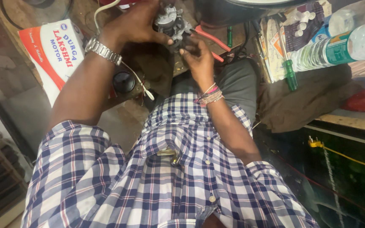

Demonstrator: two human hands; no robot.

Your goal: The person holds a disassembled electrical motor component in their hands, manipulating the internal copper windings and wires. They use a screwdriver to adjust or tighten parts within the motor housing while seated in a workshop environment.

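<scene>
A cluttered, grimy wooden bench [148, 71] fills the top of your view, with your checked blue-and-white shirt [170, 169] below it. At 12 o'clock you hold a small grey metal motor part [172, 23], with a round cap on top, just above the bench. Your left hand [136, 25], with a steel wristwatch [103, 50] on the wrist, comes in from 11 o'clock, and its grip is wrapped over the part's top and near side, thumb pressed along the lower edge. Your right hand [199, 57], with coloured thread bands [210, 96] on the wrist, sits just below the part at 1 o'clock; its fingertips touch the part's underside, the grip loosely curled rather than clamped. Red-handled pliers [212, 40] lie just beyond the right hand. At 10 o'clock stands a white and orange cardboard box [53, 52], and a round black knob [123, 81] sits near it under your left forearm. At 2 o'clock lie a green-handled screwdriver [290, 76] and clear plastic bottles [339, 46] with green labels, well apart from your hands.
</scene>
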